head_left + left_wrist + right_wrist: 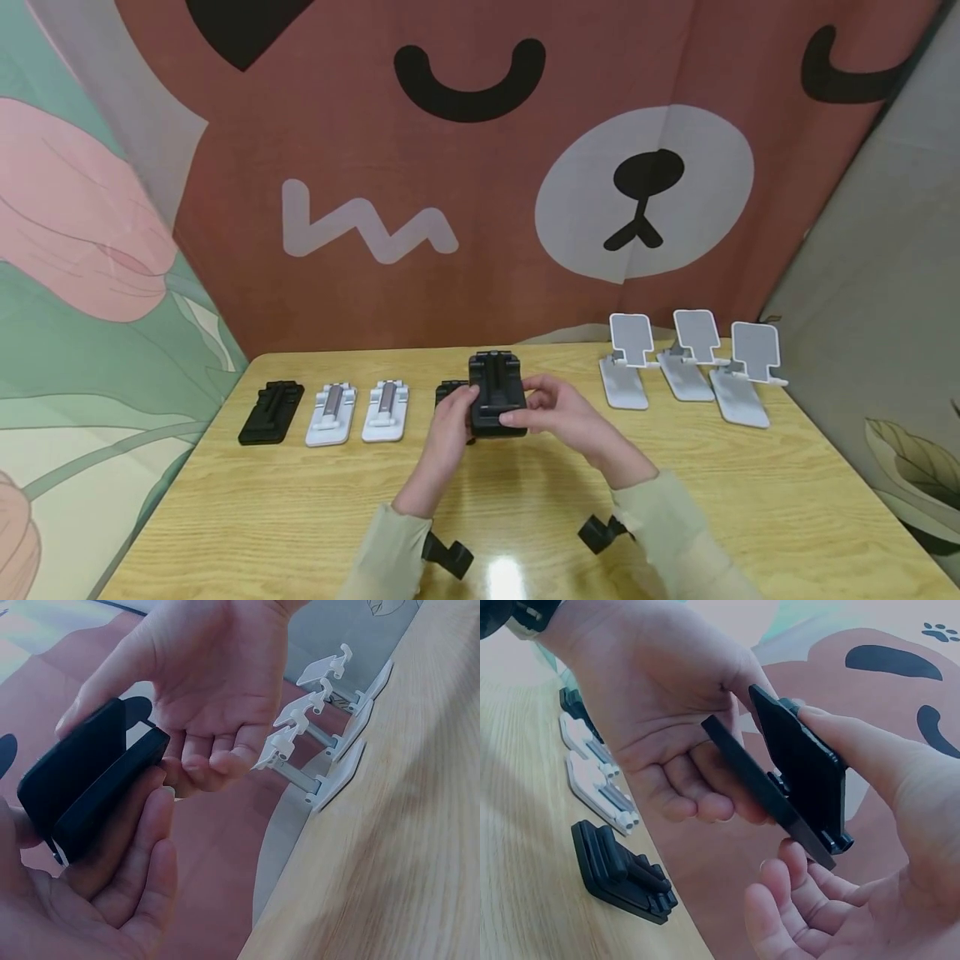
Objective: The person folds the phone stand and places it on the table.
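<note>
A black folding phone stand is held up above the table between both hands, its two plates tilted apart in the wrist views. My left hand grips its left edge, thumb on one face and fingers behind. On the right side, my right hand pinches the stand between thumb and fingers. Seen from the right wrist, a thin gap separates the base plate from the upper plate. A second black folded phone stand lies on the table, partly hidden behind my left hand in the head view.
Left on the wooden table lie a black folded stand and two white folded stands. At the right rear stand three unfolded white stands. A printed cloth hangs behind the table.
</note>
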